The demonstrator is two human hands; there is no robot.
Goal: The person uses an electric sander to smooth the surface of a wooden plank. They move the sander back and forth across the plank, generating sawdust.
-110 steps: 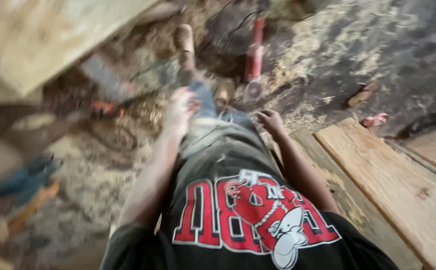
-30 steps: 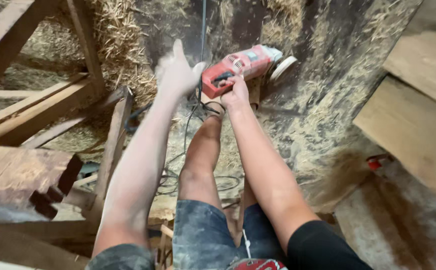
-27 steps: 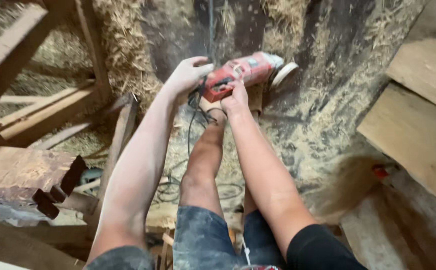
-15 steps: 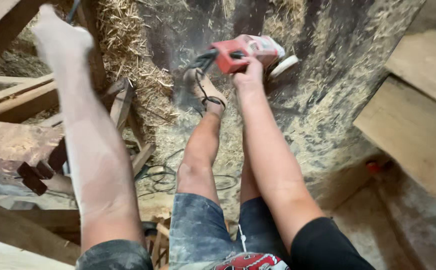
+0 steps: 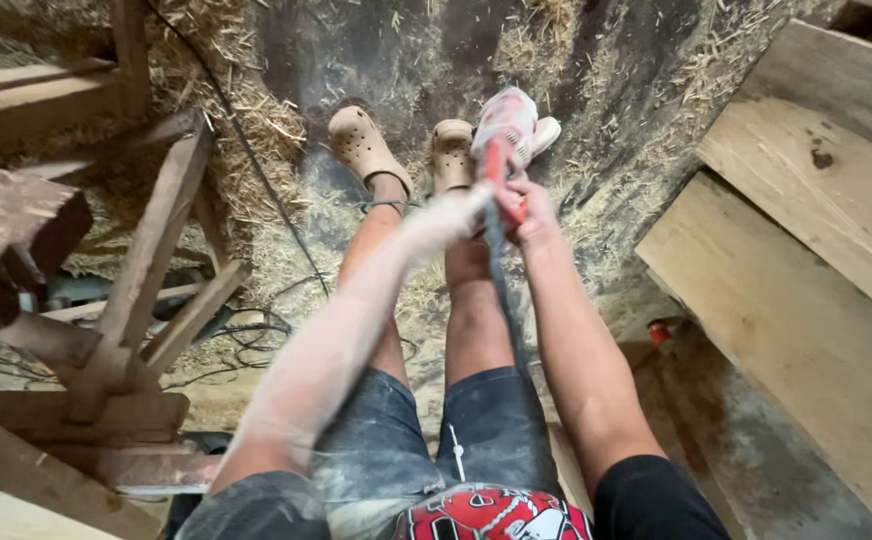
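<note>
The right hand has its fingers wrapped round the red handle of a power tool, an angle grinder by the look of it, held out over the feet in the middle of the scene. The left hand comes in from the left, blurred with motion and pale with dust; it seems to close on the same handle just beside the right hand, though the blur leaves its grip hard to judge. A dark cord runs from the tool back toward the near side, between the two forearms. Beyond the hands, the tool's pale head sits over a pair of tan clogs on a floor strewn with straw and sawdust. Bare legs and dusty denim shorts fill the near centre. To the right lie broad wooden planks, overlapping; to the left stands a rough timber frame with more cable looped on the ground beneath it
</note>
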